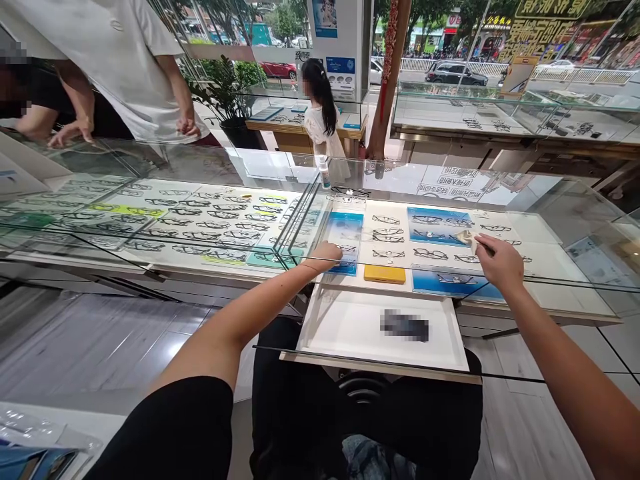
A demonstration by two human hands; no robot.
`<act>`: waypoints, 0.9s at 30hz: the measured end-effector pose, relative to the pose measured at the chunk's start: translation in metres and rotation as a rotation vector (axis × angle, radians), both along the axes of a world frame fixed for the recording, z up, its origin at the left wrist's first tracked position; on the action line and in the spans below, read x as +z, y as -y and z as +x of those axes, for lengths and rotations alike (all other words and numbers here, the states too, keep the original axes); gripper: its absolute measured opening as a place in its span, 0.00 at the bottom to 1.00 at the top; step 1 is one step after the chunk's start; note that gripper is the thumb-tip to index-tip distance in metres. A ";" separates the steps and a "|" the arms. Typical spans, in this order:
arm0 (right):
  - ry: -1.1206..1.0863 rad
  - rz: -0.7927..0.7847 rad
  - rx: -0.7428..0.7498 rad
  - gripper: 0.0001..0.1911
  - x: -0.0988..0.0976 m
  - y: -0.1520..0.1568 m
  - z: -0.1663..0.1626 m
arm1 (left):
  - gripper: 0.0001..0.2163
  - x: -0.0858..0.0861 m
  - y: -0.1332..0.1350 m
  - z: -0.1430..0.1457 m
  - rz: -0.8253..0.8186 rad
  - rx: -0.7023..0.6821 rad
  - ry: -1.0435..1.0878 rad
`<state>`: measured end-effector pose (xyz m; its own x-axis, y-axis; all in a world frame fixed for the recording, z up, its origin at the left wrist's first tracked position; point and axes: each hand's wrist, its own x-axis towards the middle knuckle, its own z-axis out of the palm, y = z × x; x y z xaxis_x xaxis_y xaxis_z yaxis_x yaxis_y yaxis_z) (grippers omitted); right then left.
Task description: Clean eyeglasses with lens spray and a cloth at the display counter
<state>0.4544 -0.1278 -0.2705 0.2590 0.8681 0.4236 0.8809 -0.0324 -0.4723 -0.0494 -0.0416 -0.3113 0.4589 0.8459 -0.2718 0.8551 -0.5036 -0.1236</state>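
My right hand point(501, 262) is over the right part of the glass counter, its fingers pinching a small beige cloth point(466, 237). The cloth is near the glass top, above rows of eyeglasses point(431, 254). My left hand point(327, 254) is closed at the counter's left corner, beside the upright glass edges and over a blue card point(346, 230). What its fingers hold, if anything, is hidden. Below my hands, a white drawer point(340, 327) is pulled out over my lap, with a blurred dark object point(404, 326) inside.
A small white bottle point(324, 173) stands on the glass at the back. A yellow case point(384, 273) lies inside the counter. More eyeglasses fill the left display case point(225, 217). A person in a white shirt point(120, 60) stands across it; another person point(323, 113) is farther back.
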 end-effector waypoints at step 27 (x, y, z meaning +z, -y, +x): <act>0.014 0.001 0.015 0.22 0.001 0.003 -0.001 | 0.13 0.192 -0.035 0.028 0.264 0.097 0.141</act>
